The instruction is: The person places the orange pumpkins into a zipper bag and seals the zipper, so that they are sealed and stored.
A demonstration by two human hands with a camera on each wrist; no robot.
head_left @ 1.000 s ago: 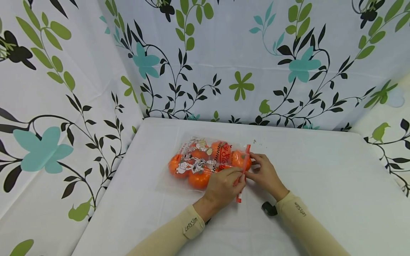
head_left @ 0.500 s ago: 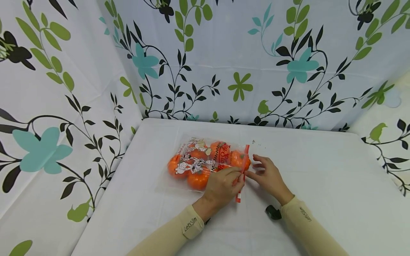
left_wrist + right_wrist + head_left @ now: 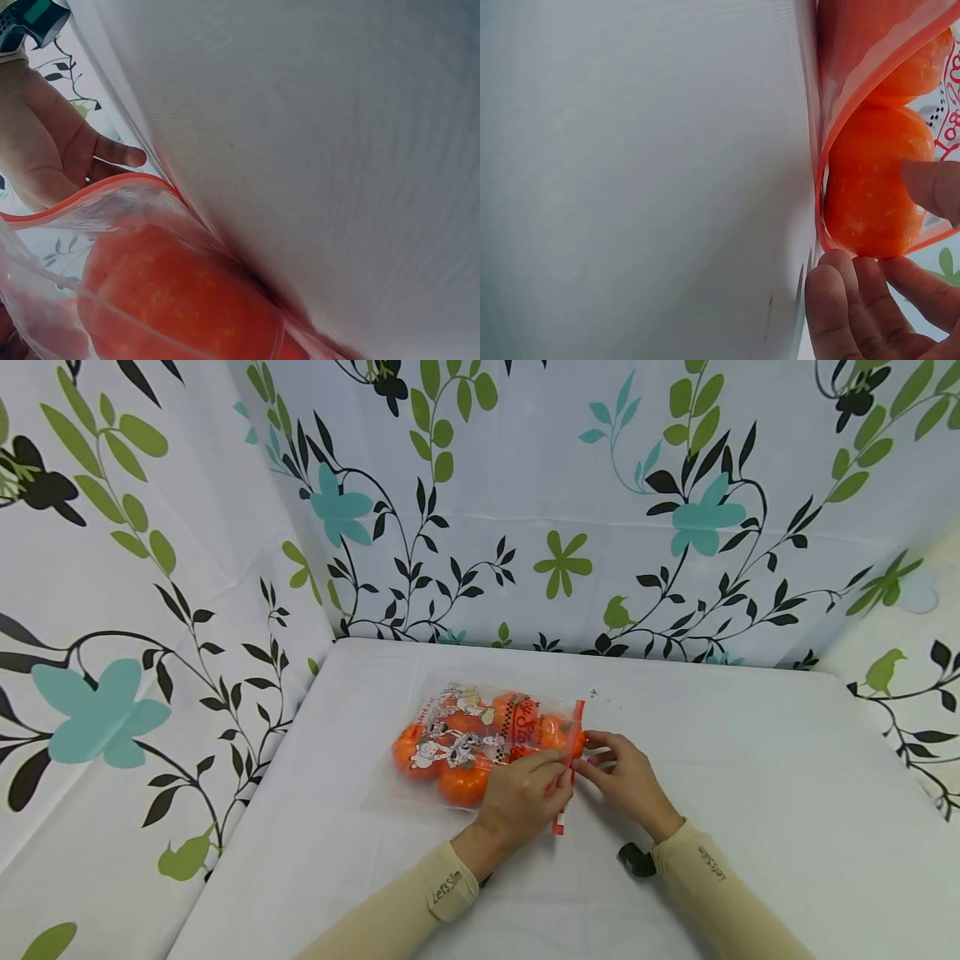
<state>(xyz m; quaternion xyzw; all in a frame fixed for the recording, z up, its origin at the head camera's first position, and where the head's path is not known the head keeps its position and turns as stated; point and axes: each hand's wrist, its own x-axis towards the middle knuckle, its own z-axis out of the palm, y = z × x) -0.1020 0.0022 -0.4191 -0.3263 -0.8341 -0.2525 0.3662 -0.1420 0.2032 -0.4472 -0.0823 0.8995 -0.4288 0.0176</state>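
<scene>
A clear zip bag point(image 3: 487, 743) with a red edge, cartoon prints and red lettering lies on the white table, holding several shiny, round orange fruits point(image 3: 870, 180). My left hand point(image 3: 523, 793) pinches the red edge about halfway along it. My right hand point(image 3: 622, 777) is at the same end from the right, its fingertips right at the mouth and nothing gripped. The right wrist view shows the mouth spread apart, with one fruit just inside it and my fingers point(image 3: 866, 300) at the rim. In the left wrist view the right palm point(image 3: 52, 142) faces the bag, fingers loosely extended.
A dark wrist camera point(image 3: 636, 860) hangs below my right sleeve. Small dark specks point(image 3: 600, 695) dot the table point(image 3: 750, 760) beyond the bag. A floral curtain point(image 3: 480, 510) rises along the back and left edges of the table.
My right hand drew back slightly to the right from the bag's end, then came in close to it again. The left hand and the bag stay almost where they were.
</scene>
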